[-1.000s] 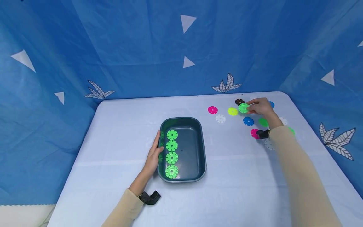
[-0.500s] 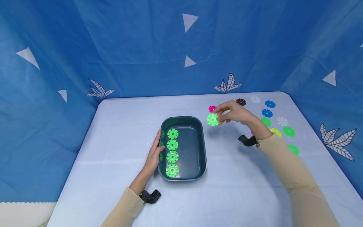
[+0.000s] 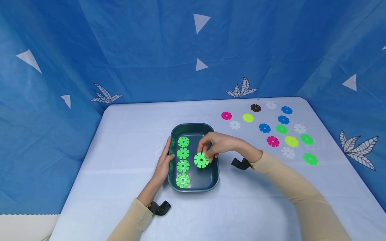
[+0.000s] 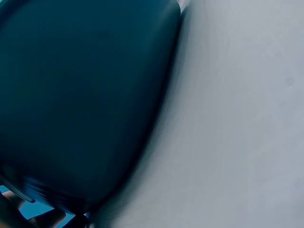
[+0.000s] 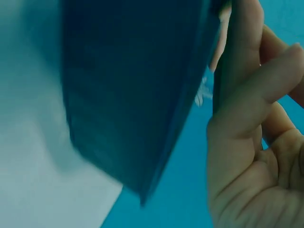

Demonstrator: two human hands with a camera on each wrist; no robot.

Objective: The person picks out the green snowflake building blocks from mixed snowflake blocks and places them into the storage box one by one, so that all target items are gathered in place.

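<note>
Left hand (image 3: 163, 164): fingers lie along the outside of the left wall of the dark tray (image 3: 193, 191), thumb hooked over the rim, so I have the wall in a light pinch. Right hand (image 3: 221, 142): nearly closed, thumb and fingers pinching the right edge of a green notched disc (image 3: 199, 164). In the head view this held disc appears over the tray's right half, its face turned up toward me; whether it touches the floor I cannot tell, and the right wrist view does not show it. Key relation, in my judgement: the tray's long axis runs away from me, and the row of four green discs (image 3: 180, 167) lies parallel to it by the left wall, between my left hand and the held disc. The right hand, coming in across the right wall, is much nearer the bare strip of floor beside that row. Outward, on the white table (image 3: 132, 140) to the far right: loose discs, three of them green (image 3: 310, 159).
</note>
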